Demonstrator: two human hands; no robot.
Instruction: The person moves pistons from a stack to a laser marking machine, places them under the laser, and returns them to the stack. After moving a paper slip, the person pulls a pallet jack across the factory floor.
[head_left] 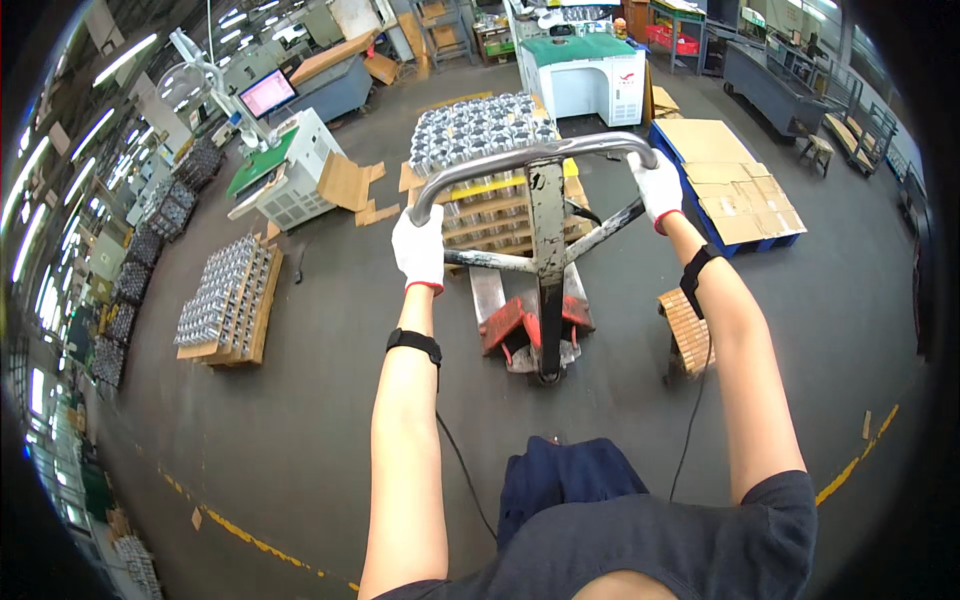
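**Both gloved hands clasped on the handle of a pallet jack**

The left hand point(419, 248), in a white glove with a red cuff, is wrapped around the left bend of a looped steel handle point(530, 155). The right hand point(659, 187), gloved the same way, is clenched around the right bend of that handle. A black band is worn on each forearm, and a thin dark cable is seen trailing from each band toward the body.

The handle is joined to a worn metal tiller point(547, 250), which is set down into the red base of the pallet jack point(525, 325) on the grey concrete floor point(330, 400), directly ahead of the person. Beyond the tiller, a wooden pallet point(490, 215) is seen, stacked with rows of shiny metal cylindrical parts point(480, 125).

To the left on the floor, a second pallet of similar metal parts point(225, 295) is placed well apart from the jack. To the right, flattened cardboard sheets point(730, 180) are laid on a blue pallet, and a small wooden stool point(688, 330) is seen near the right forearm. White machines with green tops point(585, 65) are ranged farther back. A broken yellow line point(250, 540) is painted across the near part of the floor.
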